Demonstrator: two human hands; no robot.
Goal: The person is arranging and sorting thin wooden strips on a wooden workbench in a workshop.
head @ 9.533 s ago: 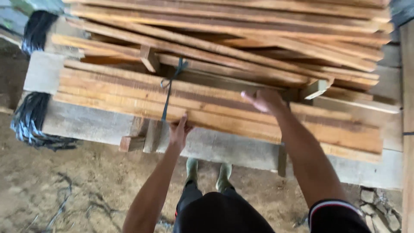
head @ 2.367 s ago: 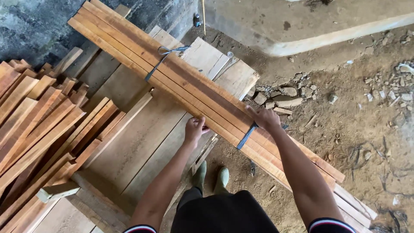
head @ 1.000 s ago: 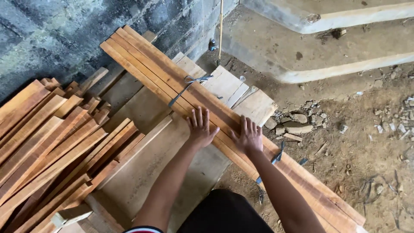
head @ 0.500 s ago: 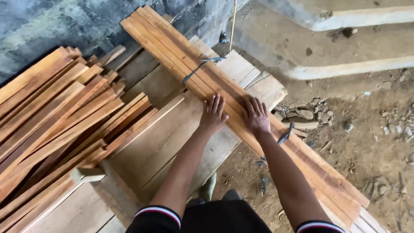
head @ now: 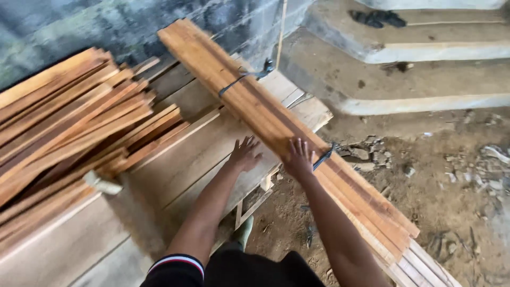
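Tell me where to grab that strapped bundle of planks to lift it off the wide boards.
Take the bundle of planks from its near long edge, roughly between the two dark straps, where the left hand and right hand now rest open. It lies long and slanted, its lower end overhanging the dirt, so hands spread apart near mid-length should probably balance it best.

Single head-worn camera, looking steeply down and forward from the person's own standpoint, at arm's length from the strapped bundle of planks [head: 276, 122]. Both forearms enter from the bottom edge; a block wall [head: 106, 26] closes the top, dirt floor [head: 451, 212] at right
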